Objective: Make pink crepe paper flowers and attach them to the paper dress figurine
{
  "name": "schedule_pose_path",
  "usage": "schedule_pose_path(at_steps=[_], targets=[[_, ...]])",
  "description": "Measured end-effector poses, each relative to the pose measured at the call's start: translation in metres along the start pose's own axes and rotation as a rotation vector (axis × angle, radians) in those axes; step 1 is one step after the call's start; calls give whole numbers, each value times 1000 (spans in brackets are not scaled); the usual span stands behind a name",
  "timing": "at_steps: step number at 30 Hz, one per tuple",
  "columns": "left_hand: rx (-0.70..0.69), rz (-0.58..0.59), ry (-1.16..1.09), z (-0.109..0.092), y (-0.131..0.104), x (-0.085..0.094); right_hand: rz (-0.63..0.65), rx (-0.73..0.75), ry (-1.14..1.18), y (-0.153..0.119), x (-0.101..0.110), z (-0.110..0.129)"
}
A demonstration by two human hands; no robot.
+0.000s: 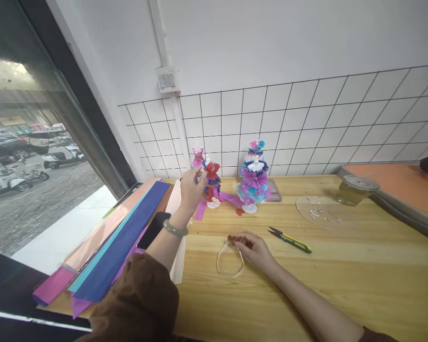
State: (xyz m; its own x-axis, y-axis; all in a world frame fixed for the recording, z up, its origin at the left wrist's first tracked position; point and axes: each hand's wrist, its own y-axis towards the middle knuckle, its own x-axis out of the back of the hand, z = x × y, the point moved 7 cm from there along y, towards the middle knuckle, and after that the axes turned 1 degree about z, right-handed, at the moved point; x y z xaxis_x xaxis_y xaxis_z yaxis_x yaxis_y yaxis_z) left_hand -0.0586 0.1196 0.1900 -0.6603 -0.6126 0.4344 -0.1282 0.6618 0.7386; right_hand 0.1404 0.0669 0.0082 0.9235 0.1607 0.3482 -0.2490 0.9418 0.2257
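My left hand (192, 189), a jade-green bangle on its wrist, reaches to a small dress form (212, 183) in a red and blue paper dress. Its thumb and index finger are slightly apart beside the red bow; whether they touch it I cannot tell. My right hand (254, 248) rests low over the table and pinches a small brown paper flower (231, 238). From the flower a thin pale ribbon loop (217, 263) lies on the wood. Just right of this hand lie yellow-green thread snips (290, 240), blades toward the left.
Behind stand another pink-dressed form (198, 156) and forms in purple and blue paper (255, 180). Crepe paper strips (128, 237) and a phone (154, 230) lie left. A clear plate (303, 209) and a lidded cup (356, 190) stand right. A window (39, 118) borders the left.
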Motion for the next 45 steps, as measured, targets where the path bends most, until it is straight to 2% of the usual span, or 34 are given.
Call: schedule_pose_path(at_steps=[3,6,9,14,18,21,24,33,37,41,45], targets=[[-25,0,114,2,33,-12,42,45,-51,-1,-2,4],[-54,49,173,5,52,-30,41,60,-73,-2,-1,6],[-51,81,205,10,64,-42,36,65,-88,-2,-1,5],[-36,78,193,13,73,-45,22,90,-125,-3,-2,3],[-32,123,116,13,76,-42,16,43,-38,-3,0,3],[11,176,9,15,74,-39,59,-20,212,-2,-2,4],[35,208,-64,14,70,-33,34,-81,424,0,0,4],[52,228,-214,-5,35,-14,-122,-121,535,5,27,9],[40,251,-293,-15,25,-14,-86,-83,577,9,35,30],[42,302,-313,-21,21,-16,2,3,443,20,39,75],[12,341,-304,-26,20,-17,-11,165,399,42,45,121]])
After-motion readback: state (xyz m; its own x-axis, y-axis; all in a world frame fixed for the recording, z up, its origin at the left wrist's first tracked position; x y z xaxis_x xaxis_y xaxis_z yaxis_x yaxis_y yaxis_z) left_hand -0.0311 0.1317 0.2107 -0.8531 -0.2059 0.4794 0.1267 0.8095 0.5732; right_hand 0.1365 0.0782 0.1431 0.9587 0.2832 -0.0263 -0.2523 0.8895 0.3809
